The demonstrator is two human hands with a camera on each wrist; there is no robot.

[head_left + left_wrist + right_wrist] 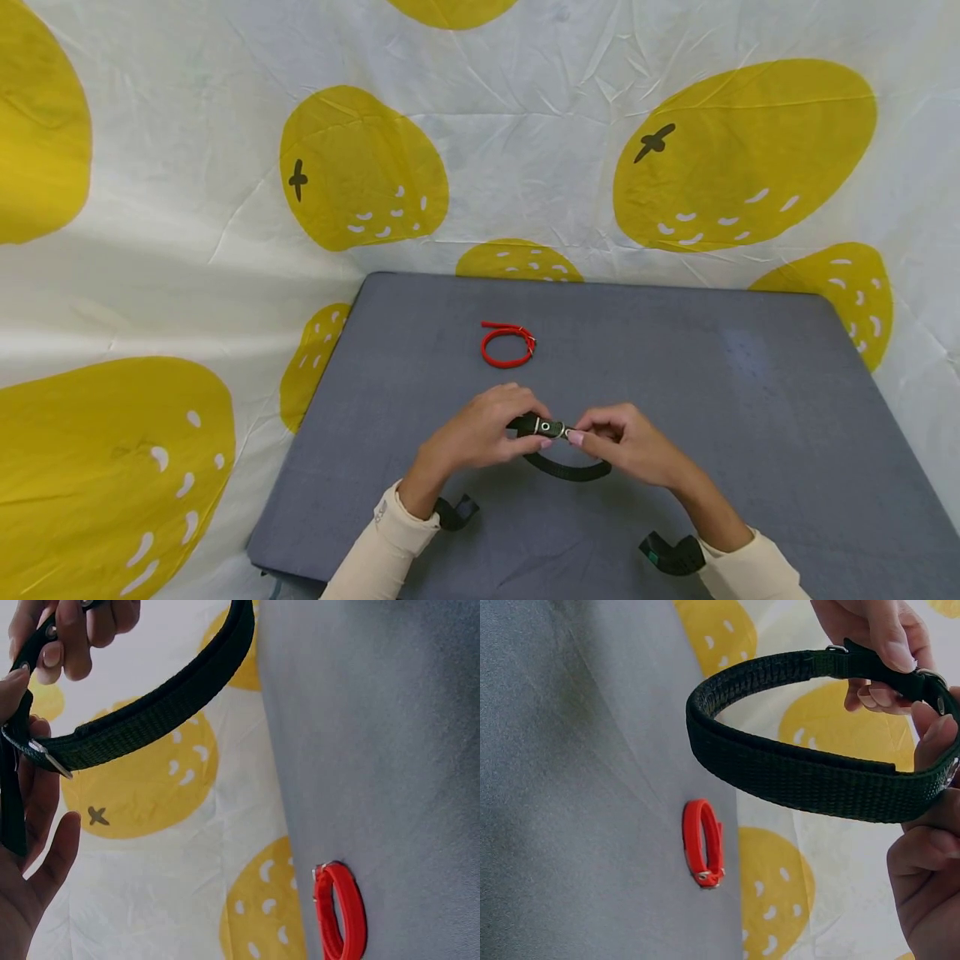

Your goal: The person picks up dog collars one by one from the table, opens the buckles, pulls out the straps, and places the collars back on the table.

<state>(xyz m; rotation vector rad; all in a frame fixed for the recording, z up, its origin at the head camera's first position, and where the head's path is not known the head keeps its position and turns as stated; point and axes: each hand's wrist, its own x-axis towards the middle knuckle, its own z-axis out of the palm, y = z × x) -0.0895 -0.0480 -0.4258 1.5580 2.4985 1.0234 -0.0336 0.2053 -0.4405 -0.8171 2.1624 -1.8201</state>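
Note:
A dark green woven collar [567, 473] is held up in a loop between both hands. My left hand [487, 429] grips it beside its metal fittings, thumb below and fingers above. My right hand [633, 446] pinches the strap close by, where silvery eyelets show. In the left wrist view a metal buckle [51, 759] sits on the band near the left fingers. The collar's wide padded part [795, 776] hangs in a curve in the right wrist view. Farther back, a red collar [506, 364] lies buckled in a ring on the table, untouched.
The grey cloth-covered table [675, 358] has rounded corners and stands close to a white curtain [525, 167] with yellow fruit prints. Dark wrist-worn devices are on both forearms, the left one [456, 512] and the right one [672, 556] above the table's near part.

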